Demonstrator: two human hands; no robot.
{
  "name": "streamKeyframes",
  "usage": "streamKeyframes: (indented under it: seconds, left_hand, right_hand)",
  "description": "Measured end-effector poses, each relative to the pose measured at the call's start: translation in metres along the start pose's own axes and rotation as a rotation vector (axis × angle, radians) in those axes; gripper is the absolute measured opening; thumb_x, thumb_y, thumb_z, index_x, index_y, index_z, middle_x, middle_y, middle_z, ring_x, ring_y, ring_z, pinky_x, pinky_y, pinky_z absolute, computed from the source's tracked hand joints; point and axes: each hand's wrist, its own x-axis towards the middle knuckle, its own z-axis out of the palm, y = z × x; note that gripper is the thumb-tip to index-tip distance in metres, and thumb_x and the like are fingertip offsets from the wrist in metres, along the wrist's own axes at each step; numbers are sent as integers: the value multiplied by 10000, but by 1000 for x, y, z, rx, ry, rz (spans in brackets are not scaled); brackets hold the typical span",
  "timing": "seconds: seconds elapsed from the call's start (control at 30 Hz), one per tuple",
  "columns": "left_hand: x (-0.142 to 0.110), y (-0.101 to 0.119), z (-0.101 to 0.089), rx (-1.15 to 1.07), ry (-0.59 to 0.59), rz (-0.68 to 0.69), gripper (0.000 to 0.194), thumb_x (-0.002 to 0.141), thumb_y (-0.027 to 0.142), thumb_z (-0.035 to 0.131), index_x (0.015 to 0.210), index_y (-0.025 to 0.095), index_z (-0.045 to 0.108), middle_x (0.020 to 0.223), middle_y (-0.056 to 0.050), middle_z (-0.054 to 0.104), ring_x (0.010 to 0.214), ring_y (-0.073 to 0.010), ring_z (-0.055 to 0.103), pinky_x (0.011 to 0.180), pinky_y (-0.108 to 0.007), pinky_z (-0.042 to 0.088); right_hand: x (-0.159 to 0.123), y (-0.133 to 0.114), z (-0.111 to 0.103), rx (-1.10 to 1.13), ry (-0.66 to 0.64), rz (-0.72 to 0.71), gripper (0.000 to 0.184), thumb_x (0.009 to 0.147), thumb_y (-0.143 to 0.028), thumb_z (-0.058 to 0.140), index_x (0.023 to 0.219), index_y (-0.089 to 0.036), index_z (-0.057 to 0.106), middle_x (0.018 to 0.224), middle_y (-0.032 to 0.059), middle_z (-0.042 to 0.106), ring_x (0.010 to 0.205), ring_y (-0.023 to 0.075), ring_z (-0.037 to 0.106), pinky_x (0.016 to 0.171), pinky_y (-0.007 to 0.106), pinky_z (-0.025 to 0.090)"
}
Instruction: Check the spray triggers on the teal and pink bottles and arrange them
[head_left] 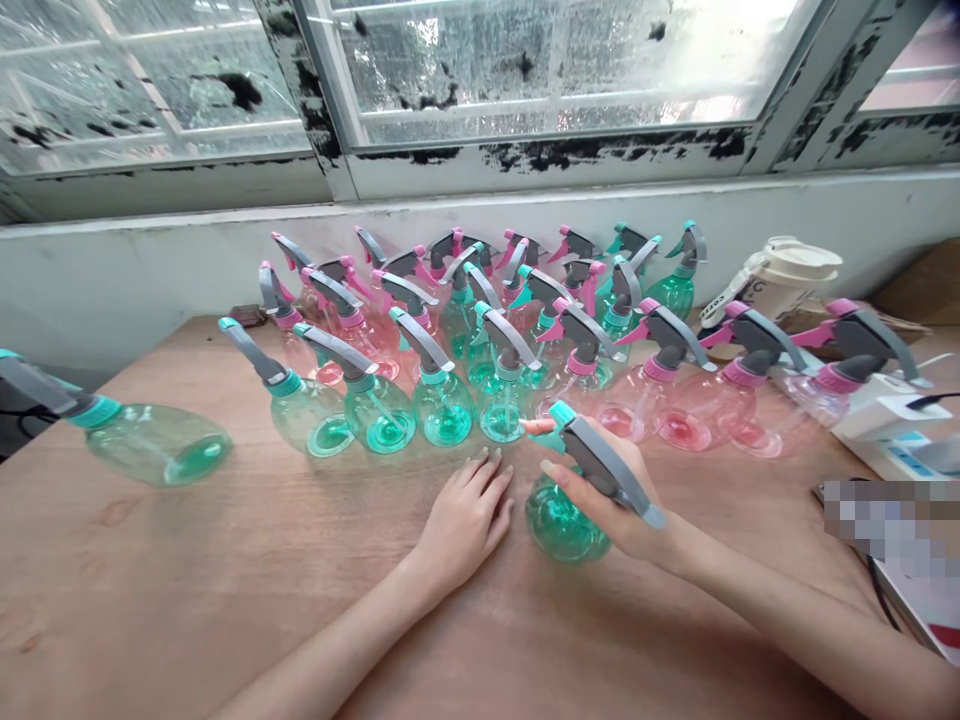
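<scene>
Gripping a green spray bottle (566, 525) in the right hand (619, 522), curling the thumb across the near side just under the spray head (604, 465) and stretching a finger out beside the teal nozzle (560, 411). Shows a squat, rounded body of see-through green plastic, glossy and full of bright glints. Carries above it a dark grey housing, topped by a paler grey strip sloping down toward the wrist. Sits in front of the row of bottles, to the right of the left hand (466, 515) and apart from it; cannot tell whether touching the wooden table (187, 600) underneath. Resting the left hand palm down on the tabletop, relaxed and released, with fingers loosely extended. Just beyond, standing side by side: green-tinted bottles (446, 405) with teal collars, then, farther right, pink-collared bottles (694, 420), with more of both crowded behind. Well apart at far left, a lone green bottle (154, 445). At right, behind the pink collars, a white cup (787, 280).
</scene>
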Motion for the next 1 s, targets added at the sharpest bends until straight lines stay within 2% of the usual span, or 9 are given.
streamKeyframes:
  seconds: [0.1,0.23,0.37,0.6,0.73,0.8,0.9,1.0]
  left_hand:
    - [0,0,1,15,-6,8,298,951,203,470,1202,141,619,1316,-153,605,1258,-305,538,1025,-489,483]
    - [0,-1,2,10,7,14,305,955,219,473,1209,130,617,1299,-164,613,1252,-313,542,1024,-502,481]
    - [-1,-2,2,-2,13,3,310,958,225,471,1223,146,610,1307,-158,609,1260,-308,537,1024,-502,482]
    - [-1,-1,2,5,-2,2,323,952,221,489,1243,132,600,1316,-163,603,1258,-310,537,1026,-496,480]
    - [-1,-1,2,10,-12,-3,323,951,224,498,1241,127,601,1320,-160,600,1263,-308,531,1036,-489,473]
    - [-1,-1,1,10,-17,-2,318,953,227,494,1236,130,604,1319,-154,602,1257,-305,535,1040,-489,470]
    - [0,-1,-1,10,-24,-5,325,958,228,481,1248,139,595,1316,-146,605,1251,-300,540,1032,-487,476]
    - [0,-1,-1,13,-29,-8,321,958,233,483,1241,137,599,1317,-147,605,1255,-301,537,1030,-480,479]
  right_hand:
    - [0,0,1,25,6,5,297,918,-303,569,1212,-266,560,854,13,627,628,140,565,621,281,508]
    - [-2,2,3,48,26,-10,317,920,-295,565,1237,-274,555,980,46,656,895,202,639,798,332,534]
    - [-4,2,3,19,43,1,359,921,-284,557,1279,-257,537,1032,73,668,1016,249,636,834,370,546]
    - [-3,0,2,43,16,-1,350,935,-373,532,1268,-267,545,842,54,659,853,246,661,679,347,559]
    - [1,-2,1,26,2,-7,317,934,-359,529,1232,-252,554,722,14,616,658,190,625,605,302,515]
    - [4,-6,-1,-1,4,-27,232,930,-318,534,1139,-232,587,664,-14,571,552,152,567,567,284,484]
    - [7,-14,-5,-41,22,-80,80,919,-256,535,936,-212,600,672,-12,560,551,138,548,556,276,460]
    - [6,-18,-7,-63,4,-99,64,916,-224,524,888,-213,581,715,8,588,625,158,583,567,280,458]
